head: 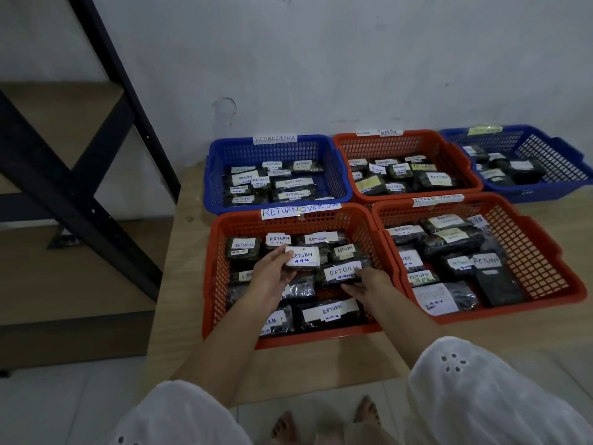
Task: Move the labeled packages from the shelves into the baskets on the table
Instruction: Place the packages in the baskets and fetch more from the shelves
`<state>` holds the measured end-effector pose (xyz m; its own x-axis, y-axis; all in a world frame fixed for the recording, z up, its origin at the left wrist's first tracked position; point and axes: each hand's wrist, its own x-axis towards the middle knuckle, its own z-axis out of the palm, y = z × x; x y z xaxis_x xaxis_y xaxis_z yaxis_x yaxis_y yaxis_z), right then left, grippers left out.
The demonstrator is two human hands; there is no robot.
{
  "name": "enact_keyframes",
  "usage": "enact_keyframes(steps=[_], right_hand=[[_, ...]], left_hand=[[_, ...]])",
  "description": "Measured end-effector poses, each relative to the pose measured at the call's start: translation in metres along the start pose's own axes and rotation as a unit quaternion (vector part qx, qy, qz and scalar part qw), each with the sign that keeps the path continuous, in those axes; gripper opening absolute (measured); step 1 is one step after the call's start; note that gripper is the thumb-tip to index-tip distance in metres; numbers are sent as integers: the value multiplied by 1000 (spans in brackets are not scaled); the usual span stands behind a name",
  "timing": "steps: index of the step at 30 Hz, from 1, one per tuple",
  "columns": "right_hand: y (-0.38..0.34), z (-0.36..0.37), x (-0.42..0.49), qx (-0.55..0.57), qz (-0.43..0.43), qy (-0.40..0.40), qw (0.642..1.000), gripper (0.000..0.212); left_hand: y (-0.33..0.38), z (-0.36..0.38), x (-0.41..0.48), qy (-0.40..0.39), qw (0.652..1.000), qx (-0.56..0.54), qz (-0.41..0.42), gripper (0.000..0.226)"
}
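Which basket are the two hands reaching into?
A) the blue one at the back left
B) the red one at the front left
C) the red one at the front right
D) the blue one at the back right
B: the left hand holds a labeled package and the right hand touches another package, both inside the front left red basket.

Open from above, the near-left red plastic mesh basket (218, 268) is floored with black labelled packages (330, 313); a black metal shelf frame (96, 175) crowds its left.
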<state>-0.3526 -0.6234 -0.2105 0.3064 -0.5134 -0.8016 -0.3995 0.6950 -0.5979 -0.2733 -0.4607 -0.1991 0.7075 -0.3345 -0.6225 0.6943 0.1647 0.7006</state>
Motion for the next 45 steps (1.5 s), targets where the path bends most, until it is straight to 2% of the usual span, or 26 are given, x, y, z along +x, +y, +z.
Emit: enact_keyframes(steps=[3, 7, 11, 15, 19, 23, 24, 25, 26, 28, 29, 30, 31, 34, 45], right_hand=[[2, 2, 1, -18, -11, 12, 1000, 8], [3, 6, -1, -9, -8, 32, 999, 5], [1, 5, -5, 25, -24, -9, 999, 35], [-10, 2, -17, 59, 29, -2, 998, 33], [-11, 1, -31, 9, 23, -15, 1000, 42], [1, -2, -34, -96, -63, -6, 993, 41], [6, -3, -33, -162, -105, 7, 981, 39], [11, -4, -32, -256, -165, 31, 952, 37], [15, -6, -31, -359, -240, 61, 900, 34], [21, -12, -28, -526, -377, 99, 756, 37], [22, -15, -26, -582, -418, 104, 690, 43], [23, -17, -23, -620, -437, 102, 644, 49], [23, -19, -19, -643, -434, 95, 624, 53], [22, -19, -13, -673, -412, 87, 609, 58], [13, -13, -3, -741, -396, 92, 534, 49]], left_hand=[[-2, -3, 1, 4, 1000, 2, 3, 35], [-3, -7, 0, 9, 1000, 6, 3, 37], [-5, -5, -2, 4, 1000, 5, 3, 34], [-5, -3, -3, -4, 1000, 9, 2, 31], [-8, -2, -3, -15, 1000, 15, 4, 29], [-11, -2, -6, -20, 1000, 16, 0, 29], [-12, -2, -6, -20, 1000, 16, 0, 29], [-12, -3, -7, -21, 1000, 16, 0, 29], [-12, -3, -8, -20, 1000, 17, 0, 29], [-11, -5, -8, -15, 1000, 18, -1, 29], [-11, -6, -9, -14, 1000, 18, -2, 28], [-11, -7, -9, -13, 1000, 18, -2, 28], [-11, -7, -10, -13, 1000, 18, -2, 28], [-11, -7, -11, -15, 1000, 19, -3, 28], [-20, -2, -14, -19, 999, 19, -24, 23]])
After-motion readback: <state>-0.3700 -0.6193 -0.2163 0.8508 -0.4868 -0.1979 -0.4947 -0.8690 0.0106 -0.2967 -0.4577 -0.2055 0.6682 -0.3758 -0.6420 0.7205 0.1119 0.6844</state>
